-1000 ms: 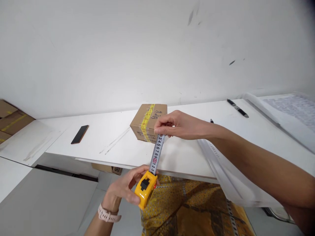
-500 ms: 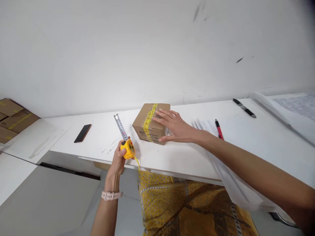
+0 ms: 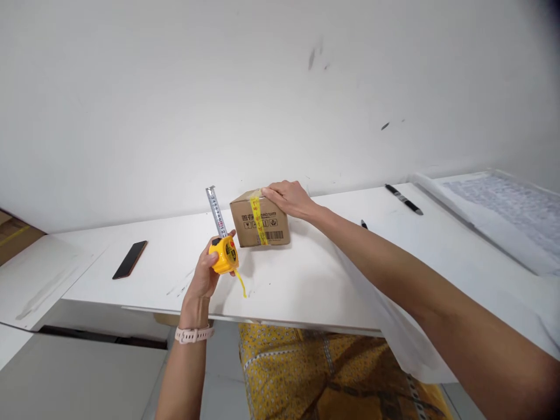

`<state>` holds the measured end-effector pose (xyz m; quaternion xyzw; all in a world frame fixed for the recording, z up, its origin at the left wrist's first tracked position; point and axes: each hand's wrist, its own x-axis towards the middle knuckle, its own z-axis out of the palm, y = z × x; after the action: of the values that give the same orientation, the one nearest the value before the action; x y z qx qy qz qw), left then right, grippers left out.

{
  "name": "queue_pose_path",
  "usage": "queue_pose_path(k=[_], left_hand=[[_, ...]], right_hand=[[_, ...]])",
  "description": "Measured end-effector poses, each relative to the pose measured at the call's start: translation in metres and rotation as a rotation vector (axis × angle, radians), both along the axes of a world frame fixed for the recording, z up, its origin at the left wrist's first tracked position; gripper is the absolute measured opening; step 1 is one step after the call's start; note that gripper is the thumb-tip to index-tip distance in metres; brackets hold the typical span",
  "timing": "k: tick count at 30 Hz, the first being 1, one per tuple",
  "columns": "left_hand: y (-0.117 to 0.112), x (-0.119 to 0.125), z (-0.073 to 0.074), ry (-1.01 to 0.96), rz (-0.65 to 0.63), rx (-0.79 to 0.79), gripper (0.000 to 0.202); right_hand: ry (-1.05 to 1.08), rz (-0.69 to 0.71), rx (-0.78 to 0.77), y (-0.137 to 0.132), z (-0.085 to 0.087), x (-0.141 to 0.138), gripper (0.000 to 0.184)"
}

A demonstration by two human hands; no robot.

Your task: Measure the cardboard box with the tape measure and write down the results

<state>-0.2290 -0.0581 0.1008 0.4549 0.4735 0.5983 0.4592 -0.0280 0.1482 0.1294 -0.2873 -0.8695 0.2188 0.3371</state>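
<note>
My left hand [image 3: 209,265] is closed around a yellow tape measure [image 3: 224,255], its thumb pressed on the case. A short length of the metal blade sticks out, pointing away from me, and a yellow strap dangles below. Just to the right is a small brown cardboard box [image 3: 273,224] with a yellow tape strip, printing and a barcode on its front side. My right hand [image 3: 289,197] grips the box over its top right edge, with the thumb on top and the other fingers hidden behind. The box is tilted, showing its front side toward me.
On the white table [image 3: 301,291], a dark phone [image 3: 130,259] lies to the left. A black pen [image 3: 403,199] and papers in a clear sleeve [image 3: 490,210] lie to the right. Another pen's tip shows by my right forearm. Brown boxes [image 3: 13,236] are at the far left, and a wall stands behind.
My right hand has gone from spread over the box's right side to gripping its top, and the box has tipped so its front faces me. My left hand has raised the tape measure slightly.
</note>
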Motion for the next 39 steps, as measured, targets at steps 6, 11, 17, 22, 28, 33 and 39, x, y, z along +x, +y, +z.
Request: queue_pose_path(k=[6,11,17,22,28,33,39], left_hand=[[0.011,0.032,0.006,0.128,-0.083,0.029,0.048],[0.035,0.05,-0.006,0.054,-0.195,-0.002,0.048],[0.052,0.054,-0.012,-0.031,-0.201,-0.007,0.049],[0.055,0.056,-0.018,-0.057,-0.19,-0.026,0.051],[0.06,0.066,-0.022,-0.047,-0.174,-0.021,0.051],[0.058,0.088,-0.032,-0.021,-0.106,-0.036,0.054],[0.05,0.091,-0.047,0.086,-0.064,-0.055,0.051]], right_hand=[[0.214,-0.013,-0.114,0.021,0.01,-0.019,0.034],[0.254,-0.098,-0.025,0.034,0.0,-0.031,0.039],[0.226,-0.105,0.132,0.037,-0.003,-0.032,0.039],[0.174,-0.083,0.244,0.038,-0.002,-0.032,0.046],[0.03,-0.104,0.33,0.042,0.002,-0.032,0.047],[0.029,-0.119,0.312,0.044,0.005,-0.033,0.044],[0.055,-0.136,0.274,0.044,0.005,-0.033,0.04]])
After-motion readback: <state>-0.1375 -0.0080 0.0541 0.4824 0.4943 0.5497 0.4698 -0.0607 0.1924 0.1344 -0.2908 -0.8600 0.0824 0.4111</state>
